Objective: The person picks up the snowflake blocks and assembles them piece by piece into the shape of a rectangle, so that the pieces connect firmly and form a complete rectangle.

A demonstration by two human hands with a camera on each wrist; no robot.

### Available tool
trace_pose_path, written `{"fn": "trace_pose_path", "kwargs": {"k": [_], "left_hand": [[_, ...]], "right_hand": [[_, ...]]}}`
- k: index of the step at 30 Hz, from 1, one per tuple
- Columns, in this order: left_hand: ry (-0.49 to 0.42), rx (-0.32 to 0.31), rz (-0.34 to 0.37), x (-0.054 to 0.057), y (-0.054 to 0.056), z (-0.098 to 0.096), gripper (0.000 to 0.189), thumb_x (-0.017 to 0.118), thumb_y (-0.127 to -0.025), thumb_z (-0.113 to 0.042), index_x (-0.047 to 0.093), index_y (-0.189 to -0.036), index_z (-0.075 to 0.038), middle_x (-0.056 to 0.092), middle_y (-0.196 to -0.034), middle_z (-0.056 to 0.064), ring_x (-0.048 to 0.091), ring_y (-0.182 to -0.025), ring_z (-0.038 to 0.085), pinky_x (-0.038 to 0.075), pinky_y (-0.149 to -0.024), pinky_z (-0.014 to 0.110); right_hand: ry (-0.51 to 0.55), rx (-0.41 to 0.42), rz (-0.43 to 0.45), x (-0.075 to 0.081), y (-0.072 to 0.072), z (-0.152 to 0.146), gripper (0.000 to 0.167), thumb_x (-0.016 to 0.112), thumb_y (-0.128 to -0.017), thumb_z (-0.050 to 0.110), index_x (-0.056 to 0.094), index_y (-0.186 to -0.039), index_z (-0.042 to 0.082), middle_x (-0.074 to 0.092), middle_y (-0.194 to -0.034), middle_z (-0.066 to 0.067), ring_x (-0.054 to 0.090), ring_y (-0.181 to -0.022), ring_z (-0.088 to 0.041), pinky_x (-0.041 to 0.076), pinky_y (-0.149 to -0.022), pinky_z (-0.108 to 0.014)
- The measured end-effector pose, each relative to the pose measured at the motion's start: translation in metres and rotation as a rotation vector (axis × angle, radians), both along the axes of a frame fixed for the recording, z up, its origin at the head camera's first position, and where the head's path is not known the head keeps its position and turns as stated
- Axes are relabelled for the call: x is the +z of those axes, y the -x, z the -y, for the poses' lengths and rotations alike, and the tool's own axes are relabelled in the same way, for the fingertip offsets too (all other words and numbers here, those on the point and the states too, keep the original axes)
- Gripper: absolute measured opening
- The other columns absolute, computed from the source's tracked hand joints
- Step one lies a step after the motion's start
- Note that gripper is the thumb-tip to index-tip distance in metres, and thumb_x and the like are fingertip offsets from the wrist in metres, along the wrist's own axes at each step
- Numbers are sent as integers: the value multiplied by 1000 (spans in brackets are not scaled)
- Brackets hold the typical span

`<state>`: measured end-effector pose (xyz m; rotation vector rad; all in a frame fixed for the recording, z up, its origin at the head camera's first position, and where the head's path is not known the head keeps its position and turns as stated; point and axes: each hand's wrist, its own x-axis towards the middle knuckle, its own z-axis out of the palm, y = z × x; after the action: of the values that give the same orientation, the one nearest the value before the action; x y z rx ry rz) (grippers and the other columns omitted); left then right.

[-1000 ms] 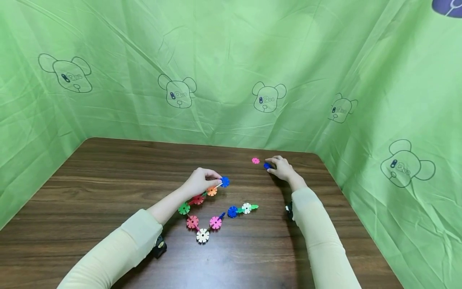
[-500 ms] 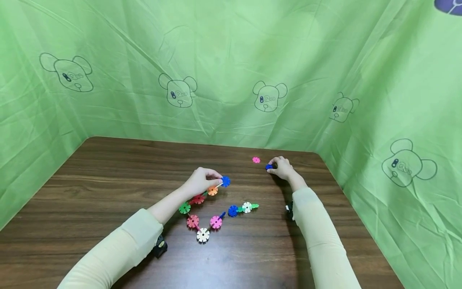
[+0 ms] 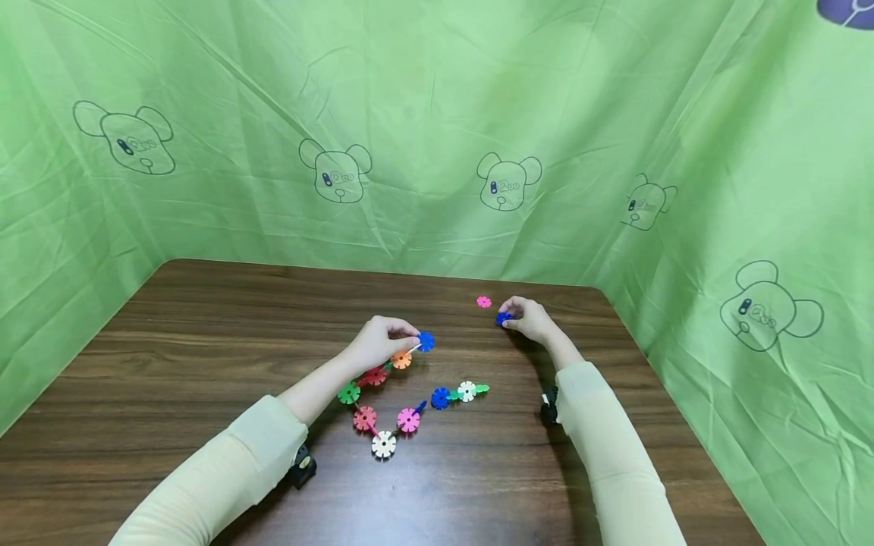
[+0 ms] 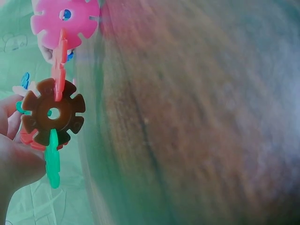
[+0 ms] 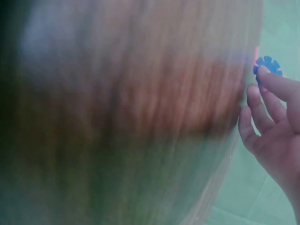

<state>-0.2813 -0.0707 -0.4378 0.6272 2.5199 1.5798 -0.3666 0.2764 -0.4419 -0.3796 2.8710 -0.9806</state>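
Slotted plastic snowflake discs form a curved, many-coloured chain (image 3: 365, 418) on the wooden table. My left hand (image 3: 375, 345) pinches the chain's far end, by a thin white disc joined to a blue end disc (image 3: 426, 342). The left wrist view has a brown disc (image 4: 37, 110) of the chain close up, with red, green and pink ones linked along it. Over to the right, my right hand (image 3: 532, 320) holds a separate blue snowflake disc (image 3: 504, 318) between thumb and fingers. In the right wrist view the thumb lies against that disc (image 5: 269, 63), the other fingers loosely bent.
One pink disc (image 3: 484, 302) lies flat near the table's back edge, just left of my right hand. The chain's near end runs through a white disc (image 3: 467, 391) to a green one. Green cloth (image 3: 423, 235) hangs behind and beside the table (image 3: 225, 318).
My right hand has closed its fingers on the blue disc and drawn it slightly nearer. My left hand keeps its hold on the chain in the same place.
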Motion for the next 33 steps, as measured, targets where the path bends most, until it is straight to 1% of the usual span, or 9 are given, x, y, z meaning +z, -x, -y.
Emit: {"fn": "trace_pose_path", "kwargs": {"k": [6,11,14,18,20,25,27,29,33], "left_hand": [[2,5,2,0,0,0,13,69,-87,-25,72,-95,-15,70,-83,-3,62,-72,12,52,-63,28],[1,10,-6,1,-1,1,14,69,-87,-25,73,-96,-14,71,-82,-2,61,-70,12,51,-61,27],[-2,16,-4,2,-1,0,14,69,-87,-25,73,-96,-14,70,-81,-1,61,-69,12,50,-61,27],[-5,31,-6,3,-1,-1,14,70,-87,-24,72,-95,-13,70,-81,-1,60,-68,12,50,-61,27],[-7,42,-9,3,-2,-1,14,70,-87,-22,72,-95,-12,70,-81,-1,60,-68,11,50,-61,27],[-13,71,0,5,-3,-1,16,70,-86,-21,71,-96,-8,71,-81,1,61,-69,9,50,-62,26],[-17,79,14,7,-3,-1,16,70,-86,-21,71,-96,-8,71,-81,2,61,-69,10,50,-63,26],[-20,83,27,8,-3,-1,16,70,-86,-21,72,-97,-9,71,-81,2,62,-70,10,50,-63,27],[-18,82,39,9,-2,-1,17,70,-86,-22,72,-97,-9,71,-81,2,62,-71,10,50,-63,26]], "right_hand": [[126,-7,9,1,-6,4,18,66,-88,8,62,-105,5,64,-93,-13,61,-79,-25,52,-65,-34],[217,-8,-33,9,-16,14,15,65,-88,4,63,-103,2,65,-90,-15,63,-80,-34,53,-68,-42],[253,-3,-68,15,-23,23,14,67,-86,4,63,-100,3,67,-88,-14,64,-76,-28,54,-69,-42],[290,31,-107,27,-34,37,14,68,-86,6,63,-98,2,68,-88,-13,64,-74,-13,54,-65,-31],[321,45,-123,38,-46,48,15,68,-86,4,63,-99,-2,69,-90,-16,65,-76,-15,54,-64,-27],[394,52,-179,66,-76,75,18,68,-83,-2,62,-98,-9,67,-88,-24,65,-78,-34,55,-63,-25],[409,64,-206,66,-83,82,17,69,-83,-2,62,-96,-10,67,-87,-24,65,-78,-36,54,-64,-26],[413,72,-243,65,-89,87,15,69,-82,-2,62,-94,-9,67,-85,-23,65,-76,-32,53,-65,-26],[411,46,-299,49,-92,94,13,72,-80,0,63,-88,-3,68,-81,-17,65,-73,-20,52,-65,-24]]}}
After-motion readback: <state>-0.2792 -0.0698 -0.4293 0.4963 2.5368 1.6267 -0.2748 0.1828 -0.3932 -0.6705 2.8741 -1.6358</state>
